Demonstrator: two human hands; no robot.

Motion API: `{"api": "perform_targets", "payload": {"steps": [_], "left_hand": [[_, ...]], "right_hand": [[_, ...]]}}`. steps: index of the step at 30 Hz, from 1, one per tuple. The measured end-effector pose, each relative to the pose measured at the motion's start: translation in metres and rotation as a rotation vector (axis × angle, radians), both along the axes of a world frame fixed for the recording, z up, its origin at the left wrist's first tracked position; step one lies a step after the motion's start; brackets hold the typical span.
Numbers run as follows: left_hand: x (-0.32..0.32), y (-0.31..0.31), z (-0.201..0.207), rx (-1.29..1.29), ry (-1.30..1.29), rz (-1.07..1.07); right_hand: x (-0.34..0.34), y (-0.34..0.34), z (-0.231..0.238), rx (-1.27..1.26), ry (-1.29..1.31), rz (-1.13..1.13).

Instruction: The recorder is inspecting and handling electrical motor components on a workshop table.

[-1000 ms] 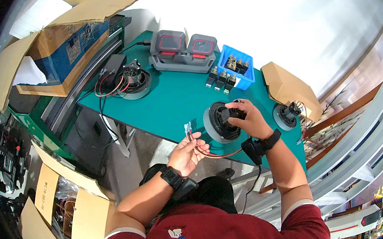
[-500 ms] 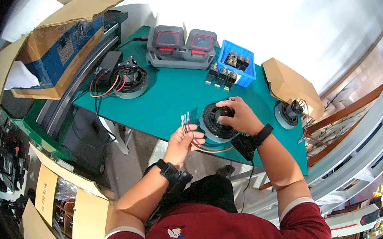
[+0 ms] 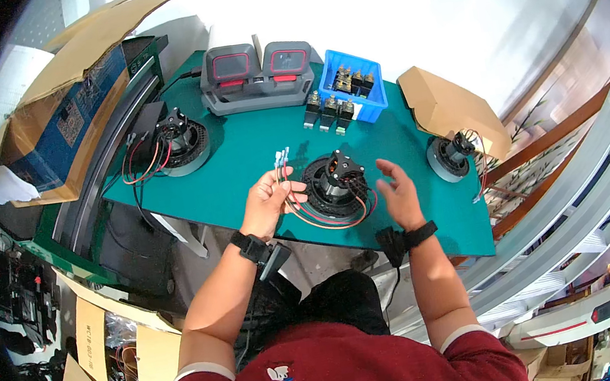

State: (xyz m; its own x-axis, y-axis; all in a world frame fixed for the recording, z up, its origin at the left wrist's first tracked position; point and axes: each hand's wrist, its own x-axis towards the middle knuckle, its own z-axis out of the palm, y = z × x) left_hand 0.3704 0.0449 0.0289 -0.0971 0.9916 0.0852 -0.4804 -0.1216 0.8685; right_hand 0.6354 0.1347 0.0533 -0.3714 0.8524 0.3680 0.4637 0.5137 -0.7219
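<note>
A black round motor with a ribbed base stands upright near the table's front edge. My left hand pinches the motor's lead wires, red, black and brownish, just below their pale terminal ends, which point up. The wires loop in front of the motor and back to its side. To the right of the motor, my right hand hovers apart from it, fingers spread and nothing held. Similar motors stand at the table's left and right, each with loose wires.
A grey double-bay charger-like unit sits at the back. Beside it, a blue bin holds small black parts, with black parts in front. Open cardboard boxes stand left; another carton lies right. The green tabletop ends close before me.
My right hand has let go of the motor's top and moved right, its fingers opening. The left hand still pinches the wires. The whole view has shifted slightly.
</note>
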Motion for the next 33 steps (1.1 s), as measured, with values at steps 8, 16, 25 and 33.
{"api": "perform_targets", "payload": {"steps": [8,16,25,33], "left_hand": [[0.002,-0.002,-0.013,0.007,0.069,-0.045],[0.005,-0.005,-0.007,0.022,0.273,-0.117],[0.003,-0.006,-0.015,0.130,0.359,-0.107],[0.002,-0.005,-0.018,0.134,0.335,-0.101]], "right_hand": [[-0.034,-0.025,-0.018,0.077,0.121,0.100],[-0.058,-0.013,-0.048,0.007,0.440,0.150],[-0.063,-0.021,-0.043,-0.089,0.565,0.107],[-0.065,-0.024,-0.037,-0.151,0.556,0.109]]}}
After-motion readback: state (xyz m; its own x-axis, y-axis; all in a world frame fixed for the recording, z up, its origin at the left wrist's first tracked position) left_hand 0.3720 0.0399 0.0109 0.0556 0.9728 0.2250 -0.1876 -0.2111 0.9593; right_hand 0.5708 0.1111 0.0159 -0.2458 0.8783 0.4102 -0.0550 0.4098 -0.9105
